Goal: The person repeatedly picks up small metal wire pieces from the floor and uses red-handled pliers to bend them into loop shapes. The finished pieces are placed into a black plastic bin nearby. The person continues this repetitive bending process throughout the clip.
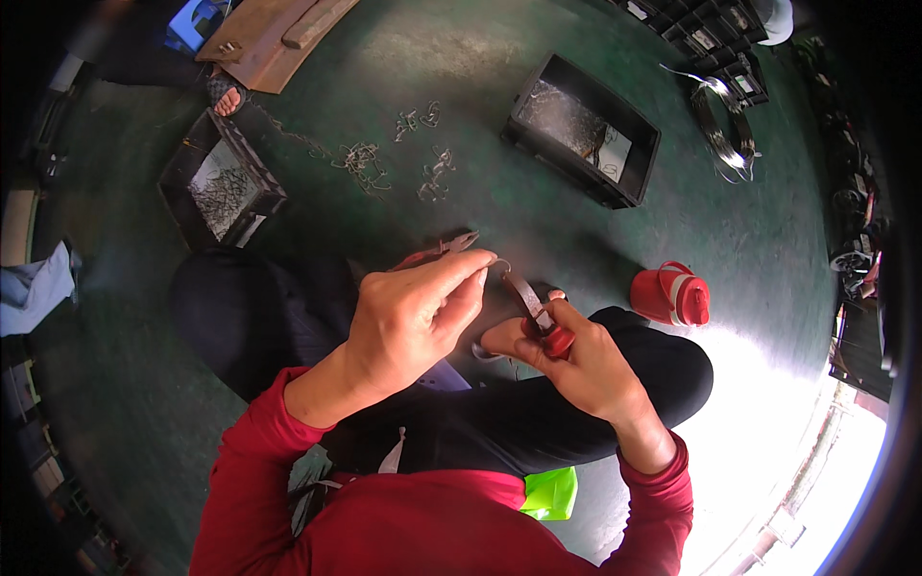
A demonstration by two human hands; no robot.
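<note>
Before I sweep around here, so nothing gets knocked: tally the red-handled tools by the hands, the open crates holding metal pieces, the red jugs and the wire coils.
Red-handled tools: 2
Open crates with metal pieces: 2
Red jug: 1
Wire coil: 1
Total: 6

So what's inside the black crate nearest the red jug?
The black crate holds a scatter of small silvery wire-like pieces, with a flat white sheet toward its right end. Anything beneath the sheet or pieces is covered.
</note>
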